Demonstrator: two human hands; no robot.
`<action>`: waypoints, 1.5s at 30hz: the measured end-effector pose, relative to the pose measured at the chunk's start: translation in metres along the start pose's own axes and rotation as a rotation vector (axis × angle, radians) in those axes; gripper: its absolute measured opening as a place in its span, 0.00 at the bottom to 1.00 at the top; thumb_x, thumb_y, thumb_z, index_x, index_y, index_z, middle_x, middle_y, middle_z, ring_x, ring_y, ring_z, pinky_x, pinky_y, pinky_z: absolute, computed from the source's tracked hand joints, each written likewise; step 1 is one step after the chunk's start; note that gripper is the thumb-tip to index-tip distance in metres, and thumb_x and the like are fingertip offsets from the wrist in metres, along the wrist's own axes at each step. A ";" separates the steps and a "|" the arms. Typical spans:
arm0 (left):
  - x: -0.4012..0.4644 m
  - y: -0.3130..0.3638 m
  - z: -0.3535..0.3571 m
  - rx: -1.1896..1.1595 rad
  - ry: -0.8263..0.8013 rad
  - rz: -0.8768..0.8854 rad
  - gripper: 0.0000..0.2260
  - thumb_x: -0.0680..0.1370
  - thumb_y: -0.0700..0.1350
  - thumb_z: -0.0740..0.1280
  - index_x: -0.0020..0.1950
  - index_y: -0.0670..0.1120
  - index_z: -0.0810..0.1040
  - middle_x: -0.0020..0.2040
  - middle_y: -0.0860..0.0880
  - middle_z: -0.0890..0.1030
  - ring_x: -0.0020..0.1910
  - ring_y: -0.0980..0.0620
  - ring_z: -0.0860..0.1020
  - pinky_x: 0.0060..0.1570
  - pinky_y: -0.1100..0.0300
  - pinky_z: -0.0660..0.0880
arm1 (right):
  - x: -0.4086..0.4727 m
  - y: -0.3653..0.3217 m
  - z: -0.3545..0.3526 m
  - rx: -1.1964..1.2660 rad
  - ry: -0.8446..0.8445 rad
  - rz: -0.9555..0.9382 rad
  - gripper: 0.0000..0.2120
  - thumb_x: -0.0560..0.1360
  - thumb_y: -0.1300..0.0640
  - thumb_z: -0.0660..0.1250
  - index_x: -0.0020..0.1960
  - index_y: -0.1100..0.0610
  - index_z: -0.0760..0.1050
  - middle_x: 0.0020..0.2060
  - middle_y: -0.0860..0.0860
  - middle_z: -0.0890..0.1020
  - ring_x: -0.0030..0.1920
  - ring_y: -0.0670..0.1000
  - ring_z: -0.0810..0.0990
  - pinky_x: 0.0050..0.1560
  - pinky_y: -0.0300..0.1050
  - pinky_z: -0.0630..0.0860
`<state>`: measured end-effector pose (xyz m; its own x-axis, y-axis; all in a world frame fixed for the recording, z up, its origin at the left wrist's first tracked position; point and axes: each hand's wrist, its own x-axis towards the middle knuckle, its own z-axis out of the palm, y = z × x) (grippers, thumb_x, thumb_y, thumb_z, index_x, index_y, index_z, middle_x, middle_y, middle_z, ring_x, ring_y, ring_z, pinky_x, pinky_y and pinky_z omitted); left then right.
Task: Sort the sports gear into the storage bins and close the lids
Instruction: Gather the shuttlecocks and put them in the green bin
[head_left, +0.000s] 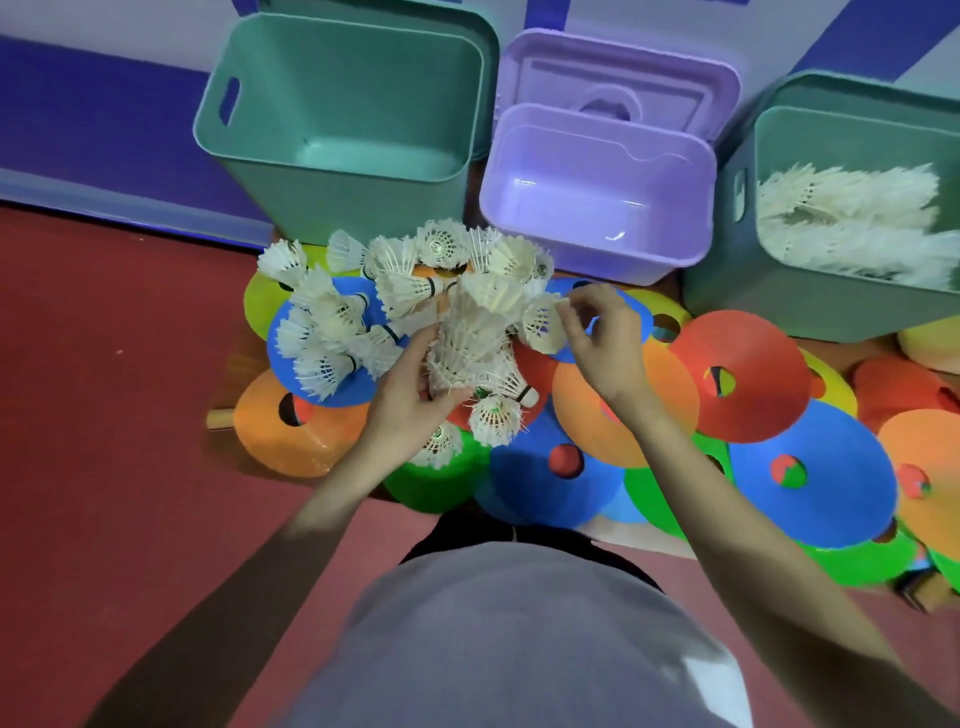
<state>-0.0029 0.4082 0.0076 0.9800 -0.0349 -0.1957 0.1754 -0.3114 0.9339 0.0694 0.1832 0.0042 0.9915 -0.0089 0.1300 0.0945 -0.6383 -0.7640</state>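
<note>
The large teal plastic bin (337, 104) stands open at the far left against the wall, holding nothing visible; it appears reserved for another gear type. In front of it, loose white feather shuttlecocks (322, 332) lie scattered on a blue disc cone (374, 387), skirts pointing various ways.

The left hand (410, 395) has its fingers curled round the lower end of a nested column of white feather shuttlecocks (467, 343), long axis roughly upright and leaning away from the person. Nesting them likely lets many be carried at once. The right hand (597, 338) pinches the skirt edge of a single white shuttlecock (543, 322) just beside the column, probably to add it; its cork end cannot be told.

Behind, the lilac plastic bin (597, 208) stands open, its lilac lid (623, 73) propped behind. Flat disc cones in orange, red, blue and green (743, 374) overlap across the red floor (104, 364). The teal bin at far right (727, 291) already holds shuttlecocks lying sideways, so the column probably goes there.
</note>
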 end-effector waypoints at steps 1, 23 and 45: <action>0.003 0.000 0.001 0.008 -0.014 -0.001 0.29 0.72 0.39 0.74 0.68 0.57 0.68 0.59 0.66 0.76 0.60 0.64 0.75 0.61 0.61 0.73 | -0.004 -0.003 -0.008 0.080 0.060 0.040 0.06 0.78 0.58 0.65 0.43 0.59 0.75 0.33 0.50 0.75 0.33 0.42 0.71 0.35 0.35 0.67; 0.046 0.073 0.123 0.309 -0.239 0.189 0.30 0.71 0.41 0.75 0.70 0.52 0.71 0.63 0.54 0.78 0.62 0.55 0.77 0.61 0.50 0.75 | -0.010 0.041 -0.158 0.406 0.048 0.239 0.04 0.75 0.66 0.67 0.42 0.66 0.77 0.25 0.49 0.71 0.25 0.39 0.67 0.30 0.32 0.65; 0.225 0.223 0.299 0.579 -0.430 0.381 0.28 0.68 0.43 0.77 0.67 0.48 0.75 0.59 0.50 0.80 0.57 0.49 0.77 0.57 0.58 0.72 | 0.065 0.171 -0.298 0.166 0.470 0.200 0.04 0.76 0.61 0.64 0.46 0.54 0.76 0.38 0.41 0.78 0.40 0.37 0.77 0.42 0.32 0.72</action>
<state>0.2292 0.0475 0.0821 0.8207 -0.5620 -0.1034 -0.3541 -0.6421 0.6799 0.1232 -0.1558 0.0704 0.8480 -0.4858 0.2117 -0.0415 -0.4592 -0.8874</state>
